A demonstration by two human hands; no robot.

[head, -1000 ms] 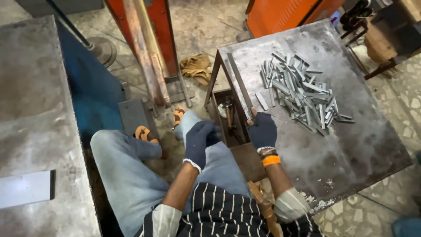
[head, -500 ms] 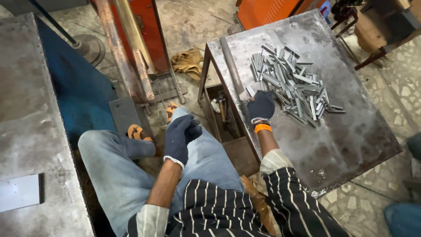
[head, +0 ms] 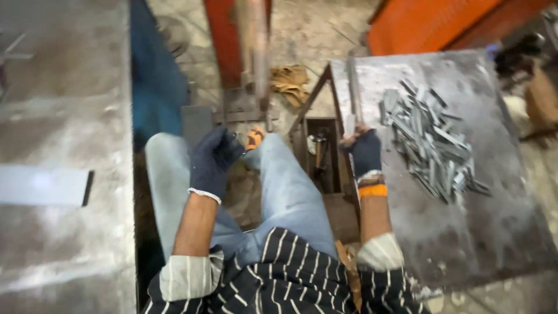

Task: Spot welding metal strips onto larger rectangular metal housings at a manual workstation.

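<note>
I sit with my jean-clad knees between two metal tables. My right hand (head: 365,152), in a dark glove with an orange wristband, rests at the left edge of the grey steel table (head: 494,221). Its fingers are closed on a small flat metal strip (head: 350,124), though the picture is blurred. Just right of that hand, a pile of several similar grey metal strips (head: 433,139) lies on the table. My left hand (head: 212,160), also in a dark glove, hovers above my left knee with its fingers loosely apart and nothing in it.
A grey metal bench (head: 58,116) fills the left side, with a flat pale plate (head: 43,186) on it. An orange upright frame (head: 244,52) stands ahead, with tan gloves (head: 290,81) on the floor beside it. An open tool compartment (head: 319,157) sits under the table's left edge.
My right hand has drawn back from the strip pile to the table's left edge. My left hand stayed raised over my knee. The camera has shifted closer and to the left.
</note>
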